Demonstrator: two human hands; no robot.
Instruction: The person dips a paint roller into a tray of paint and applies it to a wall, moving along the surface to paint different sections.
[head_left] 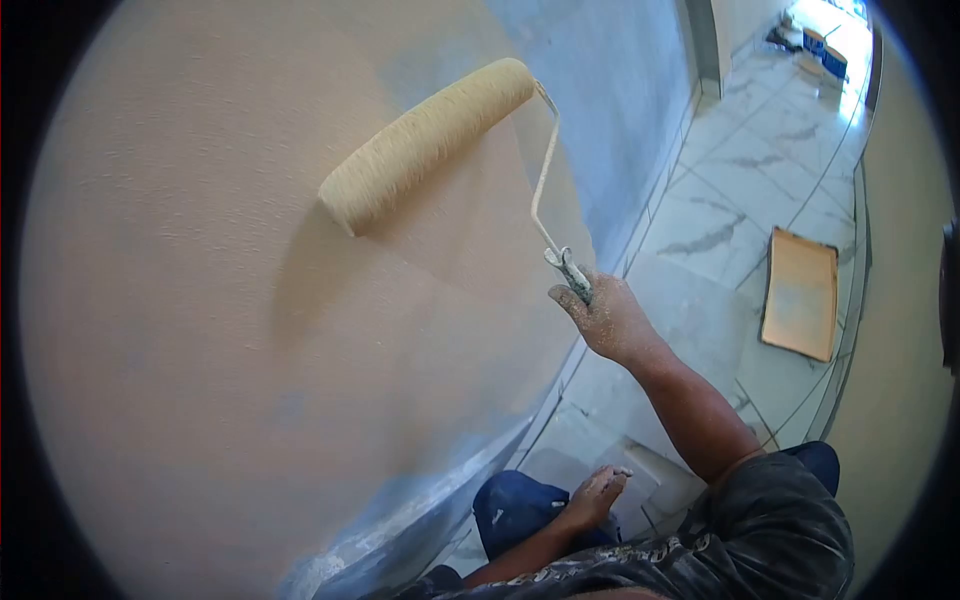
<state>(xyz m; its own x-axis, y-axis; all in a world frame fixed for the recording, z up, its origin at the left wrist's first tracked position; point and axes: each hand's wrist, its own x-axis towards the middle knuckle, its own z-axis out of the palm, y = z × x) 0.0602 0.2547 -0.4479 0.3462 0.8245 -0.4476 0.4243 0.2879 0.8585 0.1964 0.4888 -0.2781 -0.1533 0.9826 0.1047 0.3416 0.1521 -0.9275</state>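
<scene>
My right hand [600, 314] is closed around the handle of a paint roller [430, 140]. The long fluffy sleeve, coated in pale cream-peach paint, is against or very near the wall [190, 330] and casts a shadow on it; contact cannot be told for certain. A bent wire frame joins sleeve and handle. Low down, by my knee in dark blue trousers [515, 510], my left hand [597, 495] has its fingers loosely curled, with pale paint smears at the tips. Nothing shows in it. Peach paint covers much of the wall, with bluish-grey areas along the far side and bottom.
A paint tray [800, 294] with peach paint lies on the marbled tile floor [705, 235] to the right. Dark blue containers [833, 62] stand at the bright far end. Another wall [905, 260] runs along the right, so the passage is narrow.
</scene>
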